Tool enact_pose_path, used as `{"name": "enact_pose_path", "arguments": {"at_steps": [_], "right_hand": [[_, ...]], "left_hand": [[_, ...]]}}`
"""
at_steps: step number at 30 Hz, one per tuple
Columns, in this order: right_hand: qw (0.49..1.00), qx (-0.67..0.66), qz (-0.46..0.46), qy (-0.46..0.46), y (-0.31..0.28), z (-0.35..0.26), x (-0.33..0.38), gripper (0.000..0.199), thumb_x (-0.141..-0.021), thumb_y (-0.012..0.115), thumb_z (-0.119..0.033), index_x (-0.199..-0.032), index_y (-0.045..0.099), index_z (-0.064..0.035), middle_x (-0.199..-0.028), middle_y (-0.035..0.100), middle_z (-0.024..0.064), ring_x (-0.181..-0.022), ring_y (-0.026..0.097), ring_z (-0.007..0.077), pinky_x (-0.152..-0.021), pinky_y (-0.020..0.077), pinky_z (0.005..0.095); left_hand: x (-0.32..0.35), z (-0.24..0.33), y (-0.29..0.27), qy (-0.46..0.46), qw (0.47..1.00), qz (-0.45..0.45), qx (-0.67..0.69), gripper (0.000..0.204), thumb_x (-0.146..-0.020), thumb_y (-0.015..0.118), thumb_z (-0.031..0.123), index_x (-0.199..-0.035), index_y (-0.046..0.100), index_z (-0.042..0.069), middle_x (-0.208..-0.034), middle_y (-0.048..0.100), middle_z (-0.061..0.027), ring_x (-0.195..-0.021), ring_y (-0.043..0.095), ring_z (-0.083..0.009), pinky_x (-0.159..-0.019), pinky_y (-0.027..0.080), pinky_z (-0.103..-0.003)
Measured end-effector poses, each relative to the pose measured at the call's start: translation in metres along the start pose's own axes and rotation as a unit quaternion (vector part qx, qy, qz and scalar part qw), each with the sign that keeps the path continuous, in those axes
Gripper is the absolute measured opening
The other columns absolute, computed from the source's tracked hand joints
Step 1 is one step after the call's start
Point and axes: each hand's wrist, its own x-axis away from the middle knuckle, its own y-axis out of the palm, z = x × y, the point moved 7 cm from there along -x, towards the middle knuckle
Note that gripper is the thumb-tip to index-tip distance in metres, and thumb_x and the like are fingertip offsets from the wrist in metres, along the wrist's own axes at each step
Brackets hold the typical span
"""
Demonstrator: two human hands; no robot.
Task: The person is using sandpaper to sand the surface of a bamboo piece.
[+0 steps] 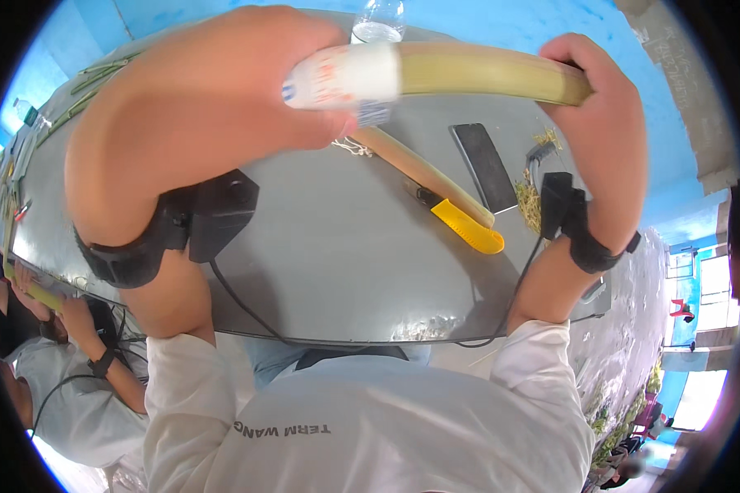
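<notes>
I hold a long pale yellow-green stalk up close to the camera, level across the view. My left hand grips its left end, where white wrapping with coloured print covers the stalk. My right hand is closed around the right end. Both wrists carry black straps with small black boxes and cables. Below the stalk, on the grey table, lie a second pale stalk and a knife with a yellow handle.
A dark phone lies on the table beside a heap of yellowish shavings. A clear plastic bottle stands at the far edge. Green stalks lie at the far left. Another person in white sits at lower left.
</notes>
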Motion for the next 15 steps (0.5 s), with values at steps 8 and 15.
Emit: {"name": "enact_pose_path", "arguments": {"at_steps": [8,15], "right_hand": [[1.000,-0.001,0.011,-0.028,0.013,-0.004,0.007,0.024,-0.084,0.078,-0.002,-0.105,0.069,-0.0073,-0.092,0.069,0.0042,-0.084,0.066,0.0167,-0.079,0.0529,0.0288],[0.998,0.021,0.051,0.034,-0.022,0.018,0.001,0.025,-0.081,0.079,-0.007,-0.105,0.071,-0.0080,-0.094,0.072,0.0072,-0.086,0.069,0.0249,-0.079,0.0535,0.0337]], "left_hand": [[-0.004,0.001,0.012,0.023,1.000,0.000,0.015,0.045,-0.091,0.077,0.032,-0.120,0.065,-0.001,-0.093,0.066,-0.0098,-0.080,0.061,-0.0169,-0.073,0.051,-0.031],[0.003,-0.002,-0.001,0.010,0.999,0.010,0.046,0.043,-0.090,0.076,0.030,-0.119,0.066,0.000,-0.092,0.066,-0.0109,-0.079,0.062,-0.0200,-0.072,0.051,-0.033]]}}
